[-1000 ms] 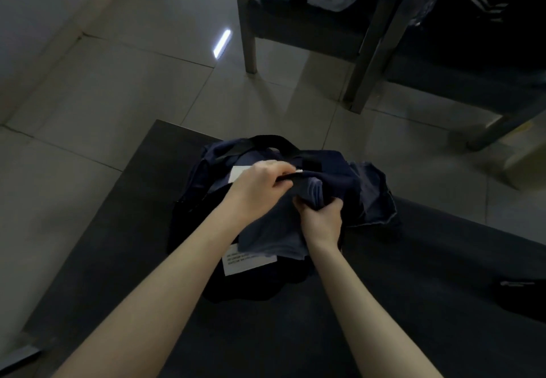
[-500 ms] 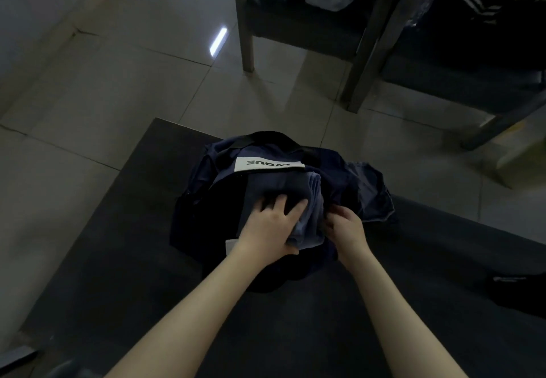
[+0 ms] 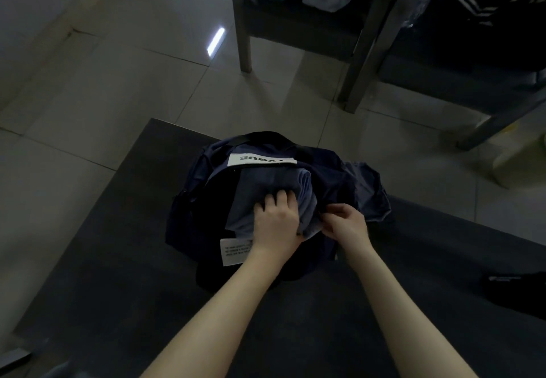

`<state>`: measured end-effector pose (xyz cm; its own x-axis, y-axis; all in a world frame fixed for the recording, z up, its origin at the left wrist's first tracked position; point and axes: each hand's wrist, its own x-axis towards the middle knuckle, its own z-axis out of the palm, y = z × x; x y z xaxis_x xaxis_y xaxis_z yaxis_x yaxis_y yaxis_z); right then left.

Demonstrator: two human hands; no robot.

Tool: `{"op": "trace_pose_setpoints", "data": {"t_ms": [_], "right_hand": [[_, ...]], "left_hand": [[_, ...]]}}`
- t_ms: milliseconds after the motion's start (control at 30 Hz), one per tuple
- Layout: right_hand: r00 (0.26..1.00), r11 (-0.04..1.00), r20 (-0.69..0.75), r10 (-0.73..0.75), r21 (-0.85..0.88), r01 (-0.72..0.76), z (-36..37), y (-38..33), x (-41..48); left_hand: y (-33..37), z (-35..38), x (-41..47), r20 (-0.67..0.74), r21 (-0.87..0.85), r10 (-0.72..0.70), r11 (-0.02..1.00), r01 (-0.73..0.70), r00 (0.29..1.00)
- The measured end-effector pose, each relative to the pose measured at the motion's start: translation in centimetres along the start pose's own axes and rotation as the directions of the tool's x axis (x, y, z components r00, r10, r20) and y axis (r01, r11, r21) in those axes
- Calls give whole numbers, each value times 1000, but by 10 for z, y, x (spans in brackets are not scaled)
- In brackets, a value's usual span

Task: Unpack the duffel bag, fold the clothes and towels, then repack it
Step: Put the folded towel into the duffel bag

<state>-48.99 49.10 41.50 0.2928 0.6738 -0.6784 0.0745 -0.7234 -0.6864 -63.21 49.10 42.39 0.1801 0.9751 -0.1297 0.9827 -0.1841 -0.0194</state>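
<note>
The dark worktop (image 3: pixel 124 259) is occupied near its far edge by a navy duffel bag (image 3: pixel 192 218), which is slumped open. A folded blue-grey cloth (image 3: pixel 266 182), towel or garment, is seated in its mouth. The cloth is pressed down by the left hand (image 3: pixel 277 224), fingers laid flat on it. The bag's rim is pinched just beside the cloth by the right hand (image 3: pixel 347 227). Both bag and cloth are judged soft, light and limp, so the fold is best gripped across its thick edge and supported from beneath.
</note>
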Motion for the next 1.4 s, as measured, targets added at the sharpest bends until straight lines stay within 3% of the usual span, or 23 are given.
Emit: {"op": "trace_pose_setpoints", "data": {"t_ms": [67, 100, 233, 400, 633, 767, 900, 1000, 1100, 1233, 1333, 1400], "right_hand": [[993, 933, -56, -100, -353, 74, -5, 10, 3], [995, 900, -23, -94, -429, 75, -3, 14, 3], [997, 854, 71, -14, -518, 49, 21, 25, 0], [975, 717, -33, -220, -683, 139, 37, 29, -3], [966, 935, 99, -240, -243, 257, -18, 39, -5], [947, 959, 199, -254, -74, 272, -33, 44, -17], [950, 966, 184, -254, -4, 259, -29, 42, -17], [956, 969, 157, -247, 52, 242, -26, 43, -16], [965, 974, 140, -221, 80, 211, -22, 43, -20], [977, 983, 138, -163, 102, 150, -18, 44, -24], [988, 986, 111, -108, 138, 92, -20, 39, -27], [988, 989, 109, -106, 114, 94, -22, 37, -29]], "left_hand": [[-8, 0, 4, -23, -41, -11, 999, 10, 1000], [-11, 0, 7, -31, -51, -11, 999, 10, 999], [-20, -1, 15, -42, -89, -13, 996, 9, 999], [-23, -1, 16, -29, -129, -21, 991, 17, 999], [-29, 1, 17, -94, -100, -34, 995, 24, 995], [-21, 5, 22, -93, -78, -74, 995, 66, 993], [-7, 4, 17, -136, -66, -40, 997, 31, 990], [-1, 1, 1, -181, -186, -3, 982, -31, 983], [-1, 15, -11, -94, -275, 79, 956, -102, 992], [3, 7, 1, 165, -309, 222, 937, -164, 961], [2, -8, 2, 7, -347, 235, 912, -218, 972], [-12, -10, -10, -175, -309, 239, 908, -284, 955]]}}
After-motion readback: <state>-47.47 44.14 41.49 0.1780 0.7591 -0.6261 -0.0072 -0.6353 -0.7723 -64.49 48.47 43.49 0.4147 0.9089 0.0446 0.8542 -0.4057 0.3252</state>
